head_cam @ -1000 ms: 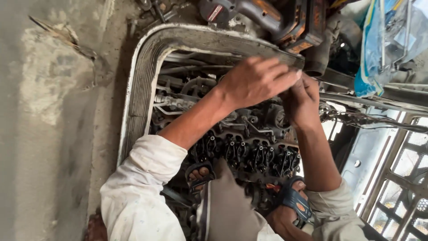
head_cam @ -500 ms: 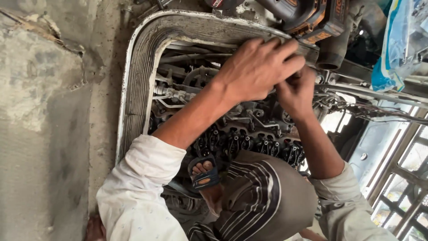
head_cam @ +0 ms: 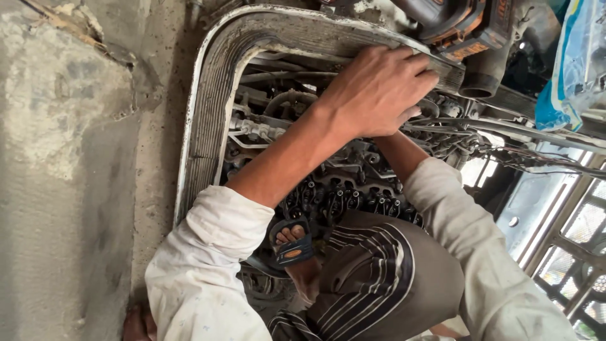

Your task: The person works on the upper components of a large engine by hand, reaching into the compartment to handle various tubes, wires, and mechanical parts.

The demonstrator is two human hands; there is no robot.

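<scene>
My left hand reaches over an open engine, fingers curled down near the far edge of the grey ribbed frame around the engine opening. What the fingers hold is hidden. My right forearm runs up under the left hand, which covers the right hand completely. Both sleeves are white and dirty. The engine shows dark valve springs, pipes and greasy metal parts.
My foot in a dark sandal stands inside the opening, with my striped trouser knee beside it. An orange and black housing and a blue plastic bag lie beyond the frame. Bare concrete lies left, a window grille right.
My left hand has slid over the right hand, which showed beside it before and is now covered. My knee has come up into view.
</scene>
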